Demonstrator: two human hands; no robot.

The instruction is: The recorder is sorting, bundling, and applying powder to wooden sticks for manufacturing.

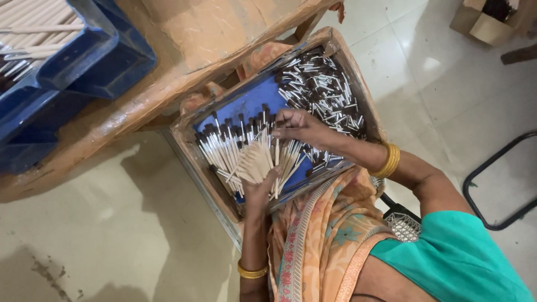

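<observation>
While a wooden bench point(184, 61) stands on the pale floor point(112, 223), a tray point(249, 103) with a blue bottom rests on the person's lap just beside it. The tray is full of thin sticks point(321, 84) with dark tips. Blue bins point(84, 61) sit on the bench. The left hand point(258, 187) is closed around a fan of sticks point(257, 162) over the tray. The right hand point(299, 126) pinches one stick point(277, 151) at the fan's edge.

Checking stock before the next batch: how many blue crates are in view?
2: one blue crate under both hands, holding sticks; another upper left on the wooden bench, partly cropped. More may be hidden.
</observation>
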